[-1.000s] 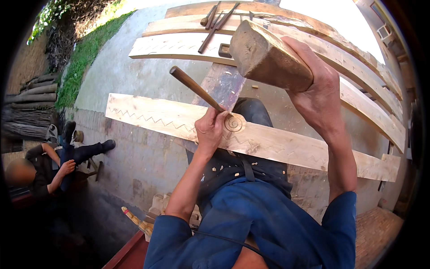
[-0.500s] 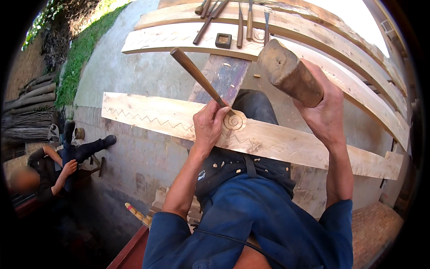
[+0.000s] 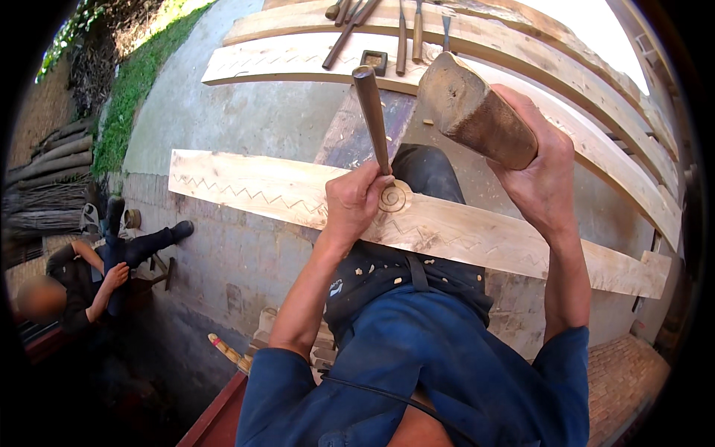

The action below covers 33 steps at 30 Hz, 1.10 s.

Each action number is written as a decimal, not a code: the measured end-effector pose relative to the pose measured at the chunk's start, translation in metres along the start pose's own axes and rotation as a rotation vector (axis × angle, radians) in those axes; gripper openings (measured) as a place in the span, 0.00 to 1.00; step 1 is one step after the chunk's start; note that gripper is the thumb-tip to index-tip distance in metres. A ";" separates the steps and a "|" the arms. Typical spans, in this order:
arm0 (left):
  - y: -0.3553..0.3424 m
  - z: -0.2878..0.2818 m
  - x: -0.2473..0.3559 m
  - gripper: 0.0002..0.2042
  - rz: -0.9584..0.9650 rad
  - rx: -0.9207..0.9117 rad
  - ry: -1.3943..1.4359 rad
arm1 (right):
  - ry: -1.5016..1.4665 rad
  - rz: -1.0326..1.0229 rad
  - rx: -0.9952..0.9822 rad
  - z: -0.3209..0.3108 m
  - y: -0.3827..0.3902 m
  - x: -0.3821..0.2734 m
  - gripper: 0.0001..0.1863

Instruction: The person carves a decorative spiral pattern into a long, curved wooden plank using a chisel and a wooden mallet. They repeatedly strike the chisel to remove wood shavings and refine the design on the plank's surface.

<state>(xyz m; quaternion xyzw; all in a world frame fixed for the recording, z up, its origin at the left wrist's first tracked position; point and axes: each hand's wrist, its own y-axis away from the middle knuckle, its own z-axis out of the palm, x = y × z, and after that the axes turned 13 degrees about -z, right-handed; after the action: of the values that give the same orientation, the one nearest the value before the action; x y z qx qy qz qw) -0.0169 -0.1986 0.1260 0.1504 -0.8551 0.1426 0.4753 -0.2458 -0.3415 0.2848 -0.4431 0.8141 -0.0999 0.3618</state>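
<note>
A pale board (image 3: 246, 186) lies across my lap, carved with a zigzag line and a spiral (image 3: 392, 198) inside a raised rounded part. My left hand (image 3: 351, 200) is closed round the lower end of a chisel (image 3: 374, 112), whose tip is hidden near the spiral's upper edge; the handle stands steeply, leaning a little to the left. At the right, my right hand (image 3: 544, 171) grips a worn wooden block mallet (image 3: 477, 112), raised to the upper right of the chisel.
More long boards (image 3: 544, 48) lie behind, bearing several chisels (image 3: 401, 48) and a small square dark holder (image 3: 374, 61), with a stained plank (image 3: 346, 127) beneath. A co-worker (image 3: 93, 290) sits at the left beside stacked poles (image 3: 52, 164). A red-brown ledge (image 3: 212, 413) is at lower left.
The chisel's top has swung right, leaving it more upright, and my left hand has shifted slightly right. The mallet has moved a little up and left since half a second ago.
</note>
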 end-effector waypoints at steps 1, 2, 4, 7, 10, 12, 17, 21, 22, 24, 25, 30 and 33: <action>-0.001 0.001 0.001 0.05 0.041 0.004 -0.034 | 0.019 -0.025 0.016 -0.003 -0.006 -0.002 0.35; -0.001 0.000 0.003 0.05 0.052 0.004 -0.059 | 0.039 -0.053 0.038 -0.007 -0.011 -0.004 0.35; -0.001 -0.001 0.006 0.05 0.075 0.004 -0.109 | 0.056 -0.058 0.112 -0.017 -0.020 -0.011 0.32; 0.001 0.000 0.006 0.06 0.108 0.034 -0.113 | 0.018 -0.017 0.209 -0.029 -0.029 -0.009 0.22; 0.002 0.001 0.006 0.07 0.116 0.045 -0.105 | -0.028 0.037 0.264 -0.043 -0.031 -0.002 0.15; 0.001 0.004 0.007 0.06 0.134 0.060 -0.107 | -0.109 0.039 0.321 -0.043 -0.033 -0.005 0.14; 0.005 0.006 0.004 0.07 0.163 0.092 -0.142 | 0.146 -0.199 0.089 -0.018 -0.040 -0.019 0.32; 0.006 0.007 0.000 0.07 0.179 0.113 -0.150 | 0.384 -0.290 0.028 -0.030 -0.043 -0.014 0.38; 0.006 0.007 0.001 0.07 0.177 0.110 -0.155 | 0.362 -0.299 0.094 -0.033 -0.043 -0.012 0.38; 0.006 0.006 0.005 0.06 0.168 0.100 -0.151 | 0.049 -0.094 0.233 -0.040 -0.035 -0.013 0.38; 0.006 0.005 0.007 0.06 0.163 0.096 -0.149 | 0.064 -0.096 0.216 -0.039 -0.033 -0.015 0.38; 0.004 0.005 0.011 0.06 0.174 0.102 -0.169 | 0.574 -0.272 -0.088 -0.035 -0.039 -0.023 0.36; 0.005 0.006 0.007 0.05 0.176 0.109 -0.173 | 0.279 -0.252 0.143 -0.039 -0.044 -0.018 0.34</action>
<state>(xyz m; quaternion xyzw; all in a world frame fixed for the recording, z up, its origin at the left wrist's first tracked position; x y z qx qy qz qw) -0.0268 -0.1970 0.1287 0.1122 -0.8938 0.2164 0.3764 -0.2375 -0.3588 0.3428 -0.4964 0.7855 -0.2623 0.2604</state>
